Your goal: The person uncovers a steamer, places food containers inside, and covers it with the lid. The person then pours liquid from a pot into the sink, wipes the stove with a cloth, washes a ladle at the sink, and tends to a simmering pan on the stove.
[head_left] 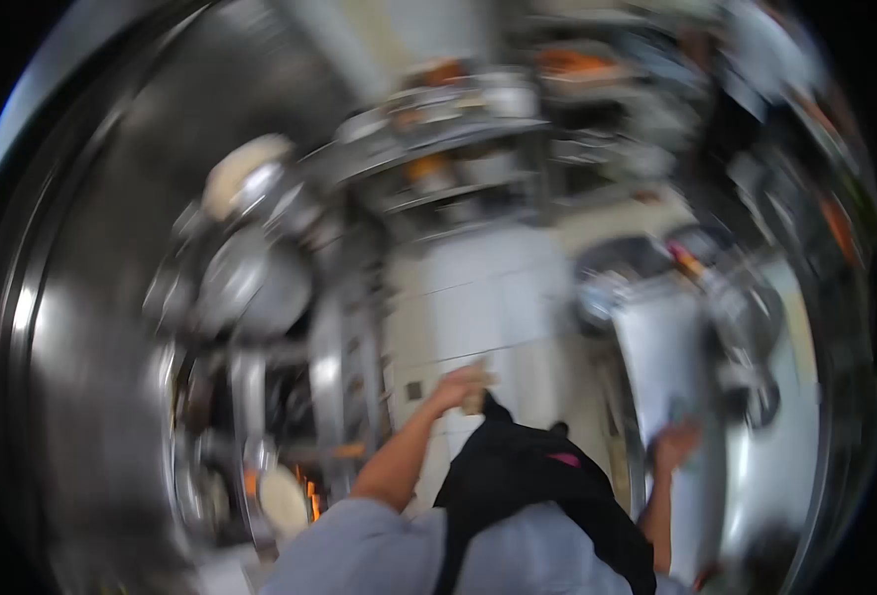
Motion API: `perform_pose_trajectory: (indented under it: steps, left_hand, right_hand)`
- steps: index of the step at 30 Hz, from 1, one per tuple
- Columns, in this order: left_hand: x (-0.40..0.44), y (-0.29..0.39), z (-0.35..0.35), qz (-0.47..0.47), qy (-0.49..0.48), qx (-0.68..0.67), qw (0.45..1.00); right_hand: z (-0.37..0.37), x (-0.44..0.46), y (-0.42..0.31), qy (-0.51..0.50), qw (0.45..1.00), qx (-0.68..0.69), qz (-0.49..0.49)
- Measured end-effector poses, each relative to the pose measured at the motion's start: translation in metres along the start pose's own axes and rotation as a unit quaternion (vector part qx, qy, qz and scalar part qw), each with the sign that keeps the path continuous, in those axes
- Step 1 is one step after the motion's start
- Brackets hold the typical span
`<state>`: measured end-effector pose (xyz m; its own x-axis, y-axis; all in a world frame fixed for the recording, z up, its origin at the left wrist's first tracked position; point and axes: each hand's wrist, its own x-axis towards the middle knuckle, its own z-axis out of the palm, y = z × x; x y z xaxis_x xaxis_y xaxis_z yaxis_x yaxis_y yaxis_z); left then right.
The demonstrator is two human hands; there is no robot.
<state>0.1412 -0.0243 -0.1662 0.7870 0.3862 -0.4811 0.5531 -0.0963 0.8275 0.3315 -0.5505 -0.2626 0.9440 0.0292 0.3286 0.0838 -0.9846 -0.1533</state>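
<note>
Motion blur softens the whole head view. My left hand point(451, 389) is closed, held out in front of my body above the tiled floor. From its fingers sticks out a small tan thing point(475, 399), too smeared to name; it may be a folded cloth. Over on the right, my right hand point(676, 443) is over the steel counter point(661, 342). Its fingers are blurred, and I cannot tell whether it touches the counter or holds anything.
To my left is a stove with a large pot point(257, 285) and a pan point(285, 499) beside orange flames point(312, 496). Ahead stands a shelf rack point(448, 149) with containers. Pans and bowls point(746, 317) sit on the right. Another person point(770, 59) is at the far right.
</note>
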Motion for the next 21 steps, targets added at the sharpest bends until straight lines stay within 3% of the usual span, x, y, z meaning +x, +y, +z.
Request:
perform_pose_trajectory:
  steps: [1,2,3,4,6,7,8,9,10,12,14,16,18,19,21]
  left_hand:
    - [-0.003,-0.019,0.000,-0.010,-0.034,-0.100,0.994]
    - [-0.021,-0.013,0.000,-0.031,-0.023,-0.107,0.994]
    - [-0.036,-0.020,-0.007,0.018,0.010,-0.006,1.000]
    - [-0.049,-0.029,-0.014,0.060,0.053,0.099,0.992]
    - [-0.074,-0.058,-0.022,0.030,0.132,0.095,0.986]
    - [-0.088,-0.069,-0.023,0.015,0.183,0.104,0.978]
    - [-0.102,-0.076,-0.030,-0.007,0.202,0.040,0.979]
    - [-0.117,-0.082,-0.035,-0.026,0.217,-0.026,0.976]
    - [-0.119,-0.111,-0.039,-0.046,0.253,0.011,0.966]
    - [-0.121,-0.141,-0.051,-0.072,0.327,-0.100,0.937]
    - [-0.144,-0.115,-0.096,-0.067,0.422,-0.109,0.898]
    - [-0.159,-0.091,-0.140,-0.094,0.540,-0.053,0.835]
    - [-0.151,-0.126,-0.179,-0.120,0.638,0.027,0.760]
    - [-0.148,-0.140,-0.195,-0.124,0.645,0.017,0.754]
    - [-0.139,-0.168,-0.224,-0.164,0.717,0.014,0.678]
  right_hand:
    - [0.002,0.021,0.017,-0.005,1.000,-0.014,-0.022]
    - [-0.051,0.044,-0.016,-0.022,0.995,-0.091,0.016]
    - [-0.033,0.058,-0.003,0.143,0.982,-0.084,-0.094]
    - [-0.053,0.074,-0.036,0.093,0.986,-0.083,-0.108]
    - [-0.082,0.084,-0.098,0.045,0.984,-0.086,-0.148]
    - [-0.082,0.090,-0.119,0.002,0.968,0.040,-0.247]
    - [-0.085,0.094,-0.136,-0.046,0.927,0.158,-0.337]
    - [-0.081,0.086,-0.158,-0.118,0.905,0.219,-0.344]
    - [-0.071,0.074,-0.182,-0.192,0.877,0.274,-0.347]
    - [-0.064,0.067,-0.223,-0.341,0.800,0.312,-0.383]
    - [-0.016,0.054,-0.236,-0.365,0.766,0.320,-0.421]
    - [0.110,0.070,-0.201,-0.319,0.691,0.232,-0.605]
    - [0.048,0.142,-0.230,-0.439,0.760,0.165,-0.449]
    - [0.031,0.172,-0.242,-0.464,0.785,0.135,-0.388]
    - [0.004,0.218,-0.275,-0.485,0.821,0.097,-0.285]
